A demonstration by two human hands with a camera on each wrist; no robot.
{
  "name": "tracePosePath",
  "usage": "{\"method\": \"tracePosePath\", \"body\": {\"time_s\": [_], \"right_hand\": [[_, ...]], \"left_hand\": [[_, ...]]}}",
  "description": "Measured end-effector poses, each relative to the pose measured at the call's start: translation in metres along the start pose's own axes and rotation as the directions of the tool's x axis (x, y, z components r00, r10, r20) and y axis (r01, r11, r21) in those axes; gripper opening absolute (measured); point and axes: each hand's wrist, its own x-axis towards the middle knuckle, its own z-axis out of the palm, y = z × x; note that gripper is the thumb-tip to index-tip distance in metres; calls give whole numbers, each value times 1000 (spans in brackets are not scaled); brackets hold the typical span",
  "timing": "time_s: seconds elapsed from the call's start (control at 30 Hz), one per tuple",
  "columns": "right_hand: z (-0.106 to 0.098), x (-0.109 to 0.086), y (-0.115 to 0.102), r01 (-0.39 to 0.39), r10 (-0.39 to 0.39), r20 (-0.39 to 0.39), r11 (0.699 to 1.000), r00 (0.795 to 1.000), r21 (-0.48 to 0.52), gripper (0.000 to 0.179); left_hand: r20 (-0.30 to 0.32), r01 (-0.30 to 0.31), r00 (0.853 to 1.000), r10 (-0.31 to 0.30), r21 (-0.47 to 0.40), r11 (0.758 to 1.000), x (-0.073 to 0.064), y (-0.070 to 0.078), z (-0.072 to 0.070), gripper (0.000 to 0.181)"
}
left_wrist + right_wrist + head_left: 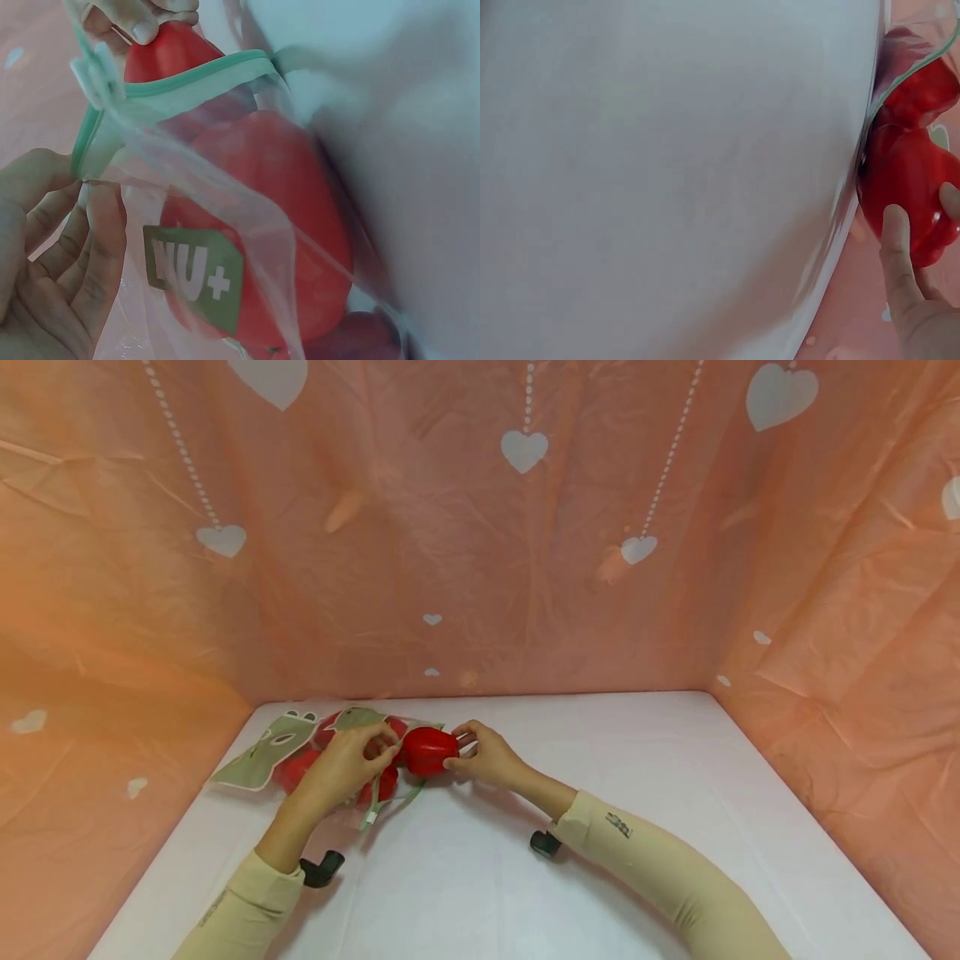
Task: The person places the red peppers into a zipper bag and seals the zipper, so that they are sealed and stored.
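A clear zip bag (262,760) with green printed shapes lies at the table's far left, with several red bell peppers (270,202) inside. My left hand (348,764) pinches the bag's green-edged rim between thumb and fingers. At the bag's mouth, my right hand (487,753) holds a glossy red bell pepper (429,752) between thumb and fingertips. In the left wrist view the rim (202,77) partly covers that pepper, and a pale zip slider (97,79) sits at its corner. From the right wrist, fingers (898,240) press on the pepper's near end.
A white-covered table (465,877) lies beneath, closed in by orange cloth walls (480,568) printed with hearts. Dark wrist-worn pieces, one by the left cuff (322,868) and one by the right cuff (545,843), hang just above the table.
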Motion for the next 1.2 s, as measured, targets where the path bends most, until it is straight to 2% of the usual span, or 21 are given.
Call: {"method": "tracePosePath", "body": {"time_s": [0.13, 0.3, 0.5, 0.7, 0.9, 1.2], "right_hand": [[3, 0, 0, -14, 14, -7, 999, 1000, 33, 46], [9, 0, -2, -17, 18, -13, 995, 1000, 95, 45], [16, -1, -5, -53, 65, -62, 981, 996, 186, 39], [22, 6, -4, -109, 143, -66, 925, 988, 363, 40], [28, 7, -1, -139, 183, -79, 912, 980, 387, 39], [38, 8, 1, -129, 199, -85, 851, 976, 509, 40]], "left_hand": [[1, -13, 1000, 13, 13, 1000, 1, 0, 1, 13], [8, 12, 1000, -12, 20, 1000, -1, 2, 1, 14], [-3, -1, 1000, 1, 32, 999, -1, 1, 2, 14], [-11, -27, 1000, 27, 25, 999, 1, 2, 2, 12], [-3, -25, 1000, 25, 29, 999, 1, 2, 3, 12], [-10, -25, 1000, 25, 41, 999, 2, 1, 3, 12]]}}
